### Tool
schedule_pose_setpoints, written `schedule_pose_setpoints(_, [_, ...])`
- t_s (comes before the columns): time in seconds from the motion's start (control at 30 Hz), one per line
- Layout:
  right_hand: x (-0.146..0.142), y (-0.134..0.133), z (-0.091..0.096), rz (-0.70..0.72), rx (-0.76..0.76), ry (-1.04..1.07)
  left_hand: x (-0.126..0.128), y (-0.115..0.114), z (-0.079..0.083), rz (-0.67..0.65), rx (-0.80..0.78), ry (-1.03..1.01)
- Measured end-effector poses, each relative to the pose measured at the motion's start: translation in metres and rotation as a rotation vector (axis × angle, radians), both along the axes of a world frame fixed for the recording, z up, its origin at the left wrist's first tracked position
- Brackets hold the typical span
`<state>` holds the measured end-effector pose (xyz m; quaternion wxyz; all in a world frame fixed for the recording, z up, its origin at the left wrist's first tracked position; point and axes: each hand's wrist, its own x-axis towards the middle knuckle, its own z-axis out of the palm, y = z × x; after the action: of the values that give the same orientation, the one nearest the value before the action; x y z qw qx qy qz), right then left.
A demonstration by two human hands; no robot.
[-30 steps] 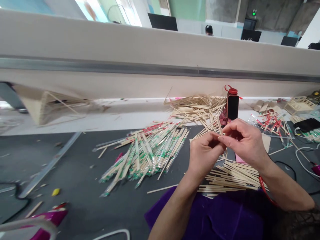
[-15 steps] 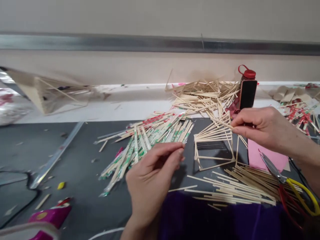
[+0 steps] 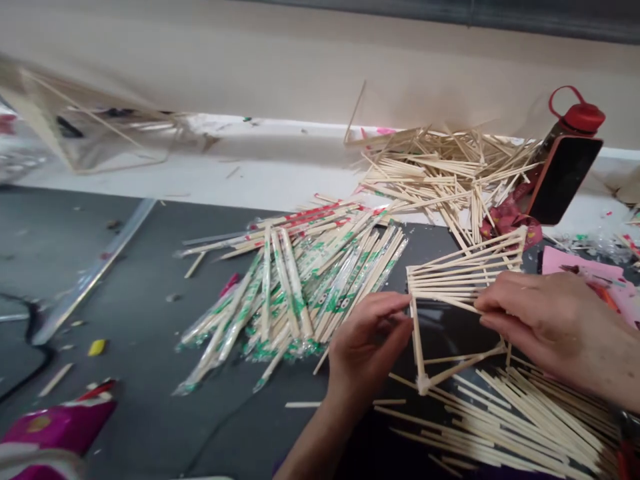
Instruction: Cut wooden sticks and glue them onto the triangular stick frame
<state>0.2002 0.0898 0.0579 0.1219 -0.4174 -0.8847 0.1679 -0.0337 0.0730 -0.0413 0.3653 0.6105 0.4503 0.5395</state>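
Note:
A small open frame of glued chopsticks [image 3: 419, 347] stands on the dark table, with a row of sticks fanning across its top. My right hand [image 3: 555, 327] pinches a single chopstick [image 3: 453, 303] at the frame's near top edge, and its fingers hide that stick's right end. At the left top corner of the frame, the thumb and index finger of my left hand [image 3: 367, 347] close in on the upright post. The exact contact of those fingertips is hard to make out. Loose bare chopsticks [image 3: 465, 427] lie in front of the frame, partly beneath it.
Wrapped chopsticks [image 3: 300, 293] are heaped left of the frame. Behind lies a pile of bare sticks [image 3: 435, 167], with a red-capped bottle [image 3: 583, 117] and a phone [image 3: 565, 180] at its right. A ruler [image 3: 100, 267] and a magenta glue gun [image 3: 60, 427] are on the left.
My view has tilted down and come closer. My left hand has moved right to the frame's corner. My right hand has lowered its chopstick to the near top edge.

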Motion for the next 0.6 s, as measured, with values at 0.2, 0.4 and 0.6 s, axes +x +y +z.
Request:
schedule_pose_setpoints(0.2, [-0.014,0.001,-0.006,0.020,0.024,-0.038,0.004,0.002,-0.007,0.106,0.133,0.076])
schedule_pose_setpoints(0.4, [-0.017,0.000,-0.010,0.040,0.073,-0.103,0.007,0.006,-0.008,0.114,0.179,0.071])
schedule_pose_setpoints(0.6, [-0.019,0.000,-0.013,0.036,0.116,-0.127,0.009,0.007,-0.008,0.150,0.200,0.088])
